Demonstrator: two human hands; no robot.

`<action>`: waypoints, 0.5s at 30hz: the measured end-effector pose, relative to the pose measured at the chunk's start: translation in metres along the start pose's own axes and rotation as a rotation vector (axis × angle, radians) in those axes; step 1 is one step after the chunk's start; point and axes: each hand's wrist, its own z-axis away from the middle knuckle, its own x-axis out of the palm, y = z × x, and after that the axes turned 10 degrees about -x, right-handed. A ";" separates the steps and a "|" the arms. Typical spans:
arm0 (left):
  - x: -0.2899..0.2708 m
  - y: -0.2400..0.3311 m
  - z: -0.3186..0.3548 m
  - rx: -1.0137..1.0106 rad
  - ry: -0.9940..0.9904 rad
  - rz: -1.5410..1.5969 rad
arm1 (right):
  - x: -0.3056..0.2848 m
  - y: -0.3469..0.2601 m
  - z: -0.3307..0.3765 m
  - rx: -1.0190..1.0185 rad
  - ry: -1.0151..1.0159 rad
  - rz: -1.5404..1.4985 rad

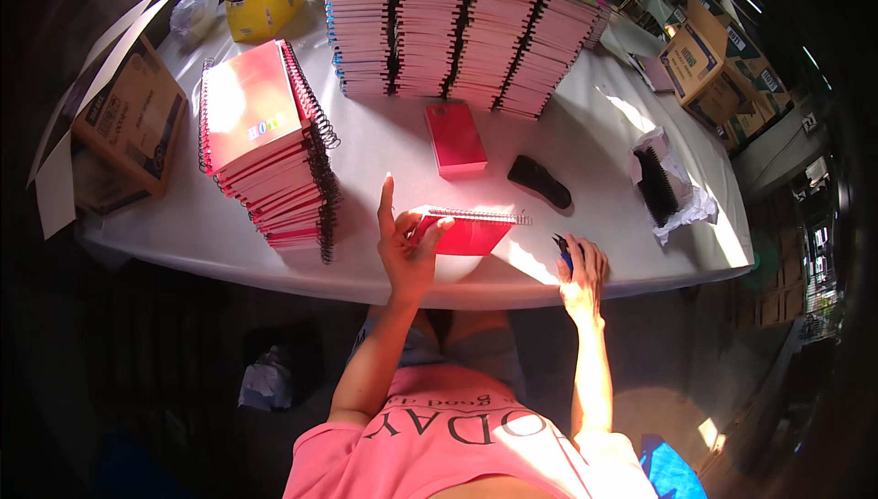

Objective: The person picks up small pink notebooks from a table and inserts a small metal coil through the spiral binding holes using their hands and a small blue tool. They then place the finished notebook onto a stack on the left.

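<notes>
Red spiral-bound notebook (468, 232) sits at centre frame on the white counter (384, 147), near its front edge. Left hand (407, 247) grips its left end, thumb + curled fingers pinching the cover, index finger sticking straight up. Right hand (582, 270), lower right of centre, fingers closed around small blue-handled pliers (562, 246). Just above: red pad (455, 138), black holder (540, 181). Upper frame: tall notebook stacks (462, 28); red spiral stack (265, 147) at left.
</notes>
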 end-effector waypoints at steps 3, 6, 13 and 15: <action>0.006 0.008 0.007 -0.018 0.072 -0.072 | -0.020 -0.034 -0.018 0.310 0.141 -0.453; 0.009 0.001 0.009 0.182 0.082 -0.161 | -0.069 -0.099 -0.056 0.009 0.220 -0.651; 0.014 0.009 0.012 0.322 0.047 -0.257 | -0.089 -0.145 -0.077 -0.072 0.195 -0.481; 0.014 0.010 0.012 0.316 0.042 -0.235 | -0.089 -0.146 -0.076 -0.082 0.169 -0.490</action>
